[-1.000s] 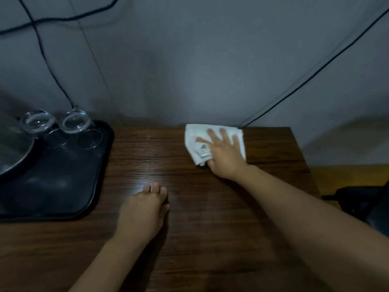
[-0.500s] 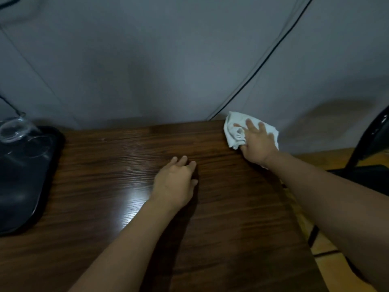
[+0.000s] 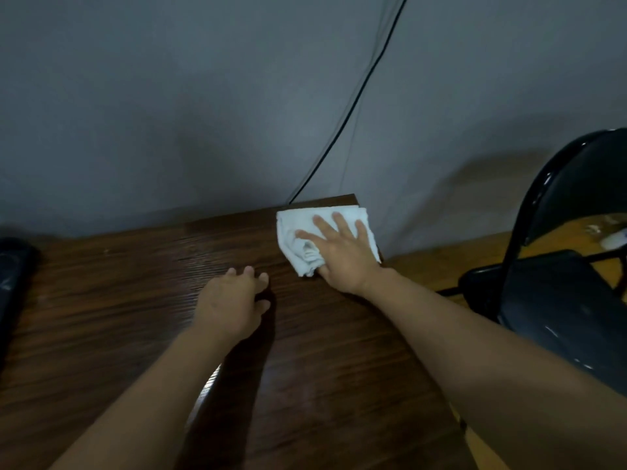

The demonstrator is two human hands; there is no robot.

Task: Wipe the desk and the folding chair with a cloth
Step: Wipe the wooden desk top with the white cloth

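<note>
Your right hand (image 3: pixel 342 256) lies flat on the white cloth (image 3: pixel 305 232), fingers spread and pointing toward the wall, the grip open and pressing down rather than clasping; a bunched fold of the cloth sits by your thumb. The cloth rests at the far right corner of the wooden tabletop (image 3: pixel 135 317), its right edge level with the tabletop's side edge. Your right forearm runs back from the hand across the tabletop's right edge.

Your left hand (image 3: pixel 234 300) rests palm down on the bare wood, just left of and nearer to you than the cloth, not touching it. Its fingers are loosely curled and the grip holds nothing.

No writing can be read on the cloth or anything else.

To the right of your right hand, off the tabletop, stands the black folding chair (image 3: pixel 559 283) on an orange floor. A thin black cable (image 3: pixel 353 103) runs down the grey wall to just beyond the cloth. Far to the left of your left hand, a dark tray (image 3: pixel 10 276) shows at the frame's edge.
</note>
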